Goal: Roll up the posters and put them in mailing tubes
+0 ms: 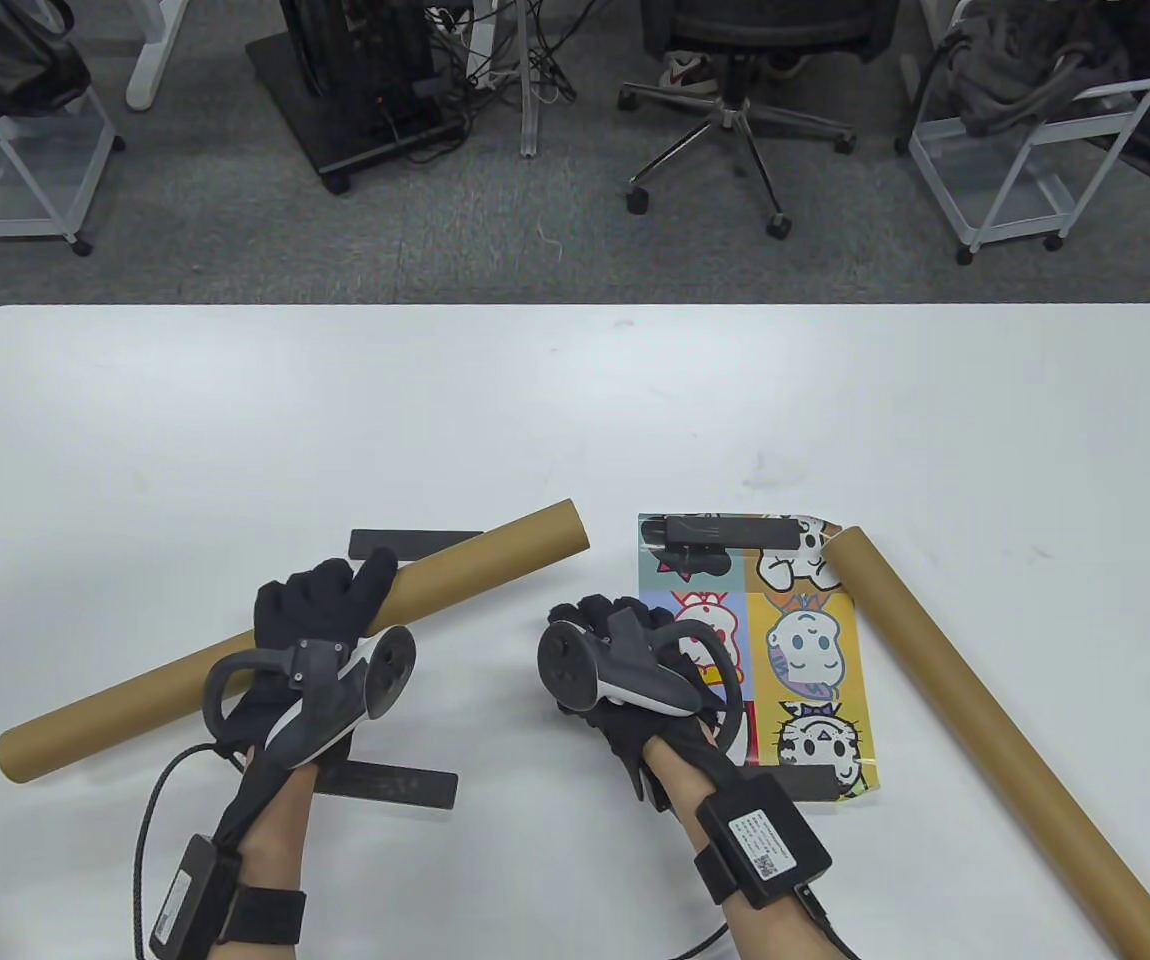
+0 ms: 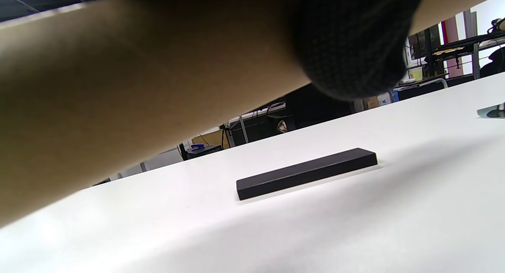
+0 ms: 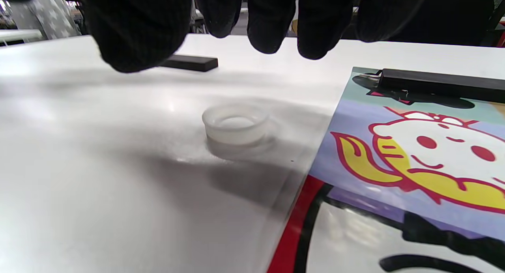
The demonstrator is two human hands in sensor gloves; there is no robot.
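Note:
My left hand (image 1: 335, 595) grips a long brown cardboard mailing tube (image 1: 480, 555) that slants across the table's left half; in the left wrist view the tube (image 2: 118, 91) fills the top with a gloved finger (image 2: 355, 48) wrapped on it. My right hand (image 1: 605, 620) hovers beside the left edge of a flat cartoon poster (image 1: 805, 650). Its fingers (image 3: 272, 20) hang loosely, holding nothing, over a translucent plastic end cap (image 3: 236, 125) lying on the table. A second tube (image 1: 985, 720) lies diagonally right of the poster.
Black weight bars hold the poster's top (image 1: 720, 530) and bottom (image 1: 805, 780) edges. Two more bars lie on the table, one behind the held tube (image 1: 405, 542) and one near my left wrist (image 1: 390, 785). An office chair (image 1: 725, 100) and carts stand beyond the far edge.

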